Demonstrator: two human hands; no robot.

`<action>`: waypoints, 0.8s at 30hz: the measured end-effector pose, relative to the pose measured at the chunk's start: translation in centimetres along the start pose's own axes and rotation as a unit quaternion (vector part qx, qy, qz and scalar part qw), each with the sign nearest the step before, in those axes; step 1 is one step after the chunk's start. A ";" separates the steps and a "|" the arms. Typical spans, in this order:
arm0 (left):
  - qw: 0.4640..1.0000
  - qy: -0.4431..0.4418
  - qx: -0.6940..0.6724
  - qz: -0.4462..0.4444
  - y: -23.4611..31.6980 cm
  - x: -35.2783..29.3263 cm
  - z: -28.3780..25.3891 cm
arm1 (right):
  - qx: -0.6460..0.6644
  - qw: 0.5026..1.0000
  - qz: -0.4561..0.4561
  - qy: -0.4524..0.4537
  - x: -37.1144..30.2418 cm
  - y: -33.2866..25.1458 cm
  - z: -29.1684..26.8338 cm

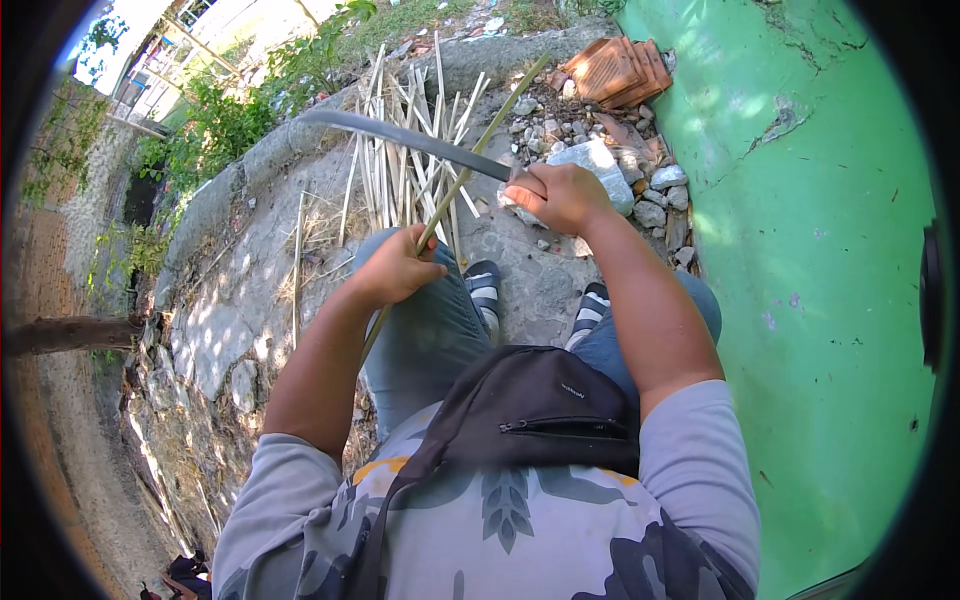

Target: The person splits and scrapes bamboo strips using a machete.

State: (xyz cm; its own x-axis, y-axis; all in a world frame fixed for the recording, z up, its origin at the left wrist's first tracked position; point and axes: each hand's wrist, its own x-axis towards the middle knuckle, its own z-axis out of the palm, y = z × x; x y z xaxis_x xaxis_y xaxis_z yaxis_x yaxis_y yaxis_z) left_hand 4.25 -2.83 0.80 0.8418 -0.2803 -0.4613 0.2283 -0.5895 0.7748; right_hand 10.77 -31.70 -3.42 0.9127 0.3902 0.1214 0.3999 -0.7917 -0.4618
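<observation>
My right hand (pixel 560 197) is closed round the handle of a long knife with a curved grey blade (pixel 400 137). The blade reaches out to the left and crosses a thin green bamboo strip (pixel 503 115). Whether the edge touches the strip, I cannot tell. My left hand (pixel 400 265) grips this strip above my left knee. It slants from the upper right down past my left thigh, its lower end partly hidden by my forearm. Beyond my hands, a loose pile of pale split strips (pixel 385 185) lies on the ground.
Broken stones (pixel 600 165) and stacked orange roof tiles (pixel 618 75) lie at the far right, against a green wall (pixel 820 300). A low concrete kerb (pixel 200 225) curves round the left and far side, with leafy plants (pixel 240 120) beyond. A black bag (pixel 535 405) rests on my lap.
</observation>
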 end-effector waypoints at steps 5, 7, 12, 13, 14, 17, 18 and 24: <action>1.000 -0.010 -0.005 0.012 -1.1 0.4 -0.3 | 0.127 0.988 0.077 0.044 -0.3 0.0 -0.1; 0.998 -0.013 -0.060 -0.022 -0.4 0.1 -0.4 | 0.071 0.994 0.046 0.067 -0.4 -0.4 1.2; 0.984 -0.015 -0.174 -0.020 -1.3 -0.1 -0.6 | 0.008 1.000 -0.025 0.009 0.0 -2.5 0.4; 0.985 -0.017 -0.172 -0.022 -1.2 -0.1 -0.6 | 0.019 1.000 -0.007 0.007 0.1 -1.8 0.6; 0.985 -0.016 -0.171 -0.021 -1.1 0.0 -0.6 | 0.028 1.000 0.010 0.007 0.2 -1.1 0.7; 0.986 -0.034 -0.160 -0.035 -0.7 0.1 -0.7 | 0.072 0.995 0.036 0.051 0.3 -0.1 1.5; 0.986 -0.035 -0.160 -0.033 -0.6 0.0 -0.7 | 0.116 0.990 0.055 0.066 0.2 -0.1 1.6; 0.984 -0.016 -0.179 -0.010 -1.0 -0.5 -0.7 | 0.033 0.999 -0.014 0.040 -0.3 -3.2 0.4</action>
State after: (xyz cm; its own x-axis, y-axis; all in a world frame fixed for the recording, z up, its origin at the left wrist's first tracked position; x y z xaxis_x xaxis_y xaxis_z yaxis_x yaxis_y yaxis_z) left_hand 3.94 -1.53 0.53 0.8213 -0.2979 -0.4865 0.4070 -0.2917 0.8656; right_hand 9.18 -29.08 -2.31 0.9064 0.3704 0.2028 0.4206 -0.7480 -0.5134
